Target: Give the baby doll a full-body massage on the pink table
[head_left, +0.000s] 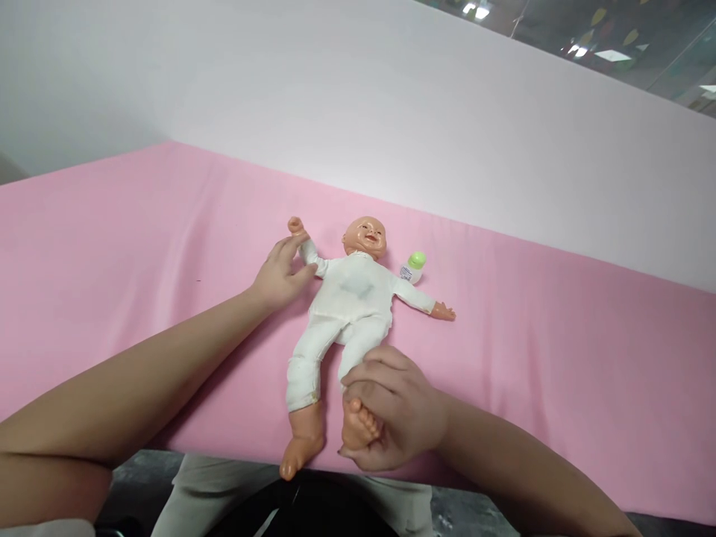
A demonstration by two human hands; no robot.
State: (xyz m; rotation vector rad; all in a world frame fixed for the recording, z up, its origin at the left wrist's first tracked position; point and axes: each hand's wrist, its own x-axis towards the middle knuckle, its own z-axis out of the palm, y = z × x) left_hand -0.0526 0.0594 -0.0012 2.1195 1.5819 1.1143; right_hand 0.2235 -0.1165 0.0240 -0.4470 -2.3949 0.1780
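A baby doll (358,291) in a white cloth suit lies on its back, head away from me, its feet by the near edge. My left hand (284,274) is at the doll's arm on the left side. Its fingers reach over the wrist and its thumb rests against the sleeve, with the arm between them. Wrapped around the doll's lower leg and foot on the right side, my right hand (394,410) has its fingers across the ankle and its thumb under the foot. The foot's sole and toes face up towards me. The other leg lies straight, untouched.
A small clear bottle with a green cap (414,267) lies beside the doll's head, on the right. The pink padded surface (559,358) has a few creases and meets a white wall (335,89) behind. A window (604,45) is at the top right.
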